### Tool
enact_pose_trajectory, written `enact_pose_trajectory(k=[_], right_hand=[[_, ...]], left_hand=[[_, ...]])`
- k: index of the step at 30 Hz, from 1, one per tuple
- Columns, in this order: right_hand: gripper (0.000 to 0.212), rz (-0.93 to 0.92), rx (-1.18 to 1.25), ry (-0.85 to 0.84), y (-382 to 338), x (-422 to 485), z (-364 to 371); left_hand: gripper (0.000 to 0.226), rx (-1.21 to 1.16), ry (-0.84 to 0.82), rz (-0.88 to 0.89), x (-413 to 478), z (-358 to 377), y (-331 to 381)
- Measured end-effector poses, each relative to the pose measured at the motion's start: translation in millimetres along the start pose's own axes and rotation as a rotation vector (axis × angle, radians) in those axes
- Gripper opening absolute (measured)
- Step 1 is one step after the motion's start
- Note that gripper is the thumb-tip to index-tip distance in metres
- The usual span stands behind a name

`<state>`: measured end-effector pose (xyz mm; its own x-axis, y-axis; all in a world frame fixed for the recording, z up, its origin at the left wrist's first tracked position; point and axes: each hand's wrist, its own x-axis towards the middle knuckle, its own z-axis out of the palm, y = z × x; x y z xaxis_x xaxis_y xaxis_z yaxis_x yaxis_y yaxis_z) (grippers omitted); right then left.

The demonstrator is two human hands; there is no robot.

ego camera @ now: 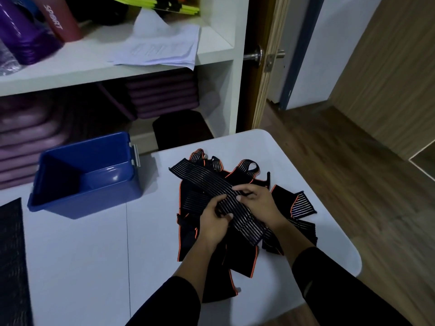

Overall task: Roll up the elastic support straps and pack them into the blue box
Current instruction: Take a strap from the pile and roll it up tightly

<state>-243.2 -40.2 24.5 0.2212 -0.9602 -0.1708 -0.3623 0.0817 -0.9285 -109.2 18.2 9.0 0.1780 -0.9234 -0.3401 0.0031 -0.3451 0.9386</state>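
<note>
Long black left sleeve (169,304), snug, cuff short of wrist, at 6 o'clock. Matching right sleeve (341,292) at 5 o'clock; faint pale curved mark near cuff. Bare left hand (213,223), right hand (259,205).

The long black elastic strap (211,184) has thin pale stripes along its length; the pile of black elastic straps (240,260) under it shows the same stripes and a bright orange edging; the open plastic box (94,201) is deep blue and plain; the smooth table (82,255) is white; the tall bottle (58,22) is dull red with white letters "SPORT"; the stacked foam mats (162,95) are purple; the woven mat (11,255) is black; the plank floor (353,172) is brown with wood grain.
</note>
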Motion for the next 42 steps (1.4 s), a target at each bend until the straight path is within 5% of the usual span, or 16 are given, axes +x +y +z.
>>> enact_pose_trajectory(k=[9,15,19,33,42], right_hand=[[0.055,-0.025,0.166,-0.459,-39,-17,24],[0.059,-0.134,0.211,-0.46,-93,-20,68],[0.057,-0.207,0.228,-0.465,-126,-20,94],[0.043,-0.44,0.256,-0.452,-263,-60,216],[0.038,-0.486,0.232,-0.386,-330,-66,323]], left_hand=[[0.037,-0.134,0.277,0.14,-11,-63,41],[0.021,-0.255,0.214,0.185,-43,-120,64],[0.033,-0.156,0.153,0.227,-68,-153,71],[0.042,-0.139,0.448,0.467,-158,-293,137],[0.047,-0.095,0.526,0.413,-182,-413,160]])
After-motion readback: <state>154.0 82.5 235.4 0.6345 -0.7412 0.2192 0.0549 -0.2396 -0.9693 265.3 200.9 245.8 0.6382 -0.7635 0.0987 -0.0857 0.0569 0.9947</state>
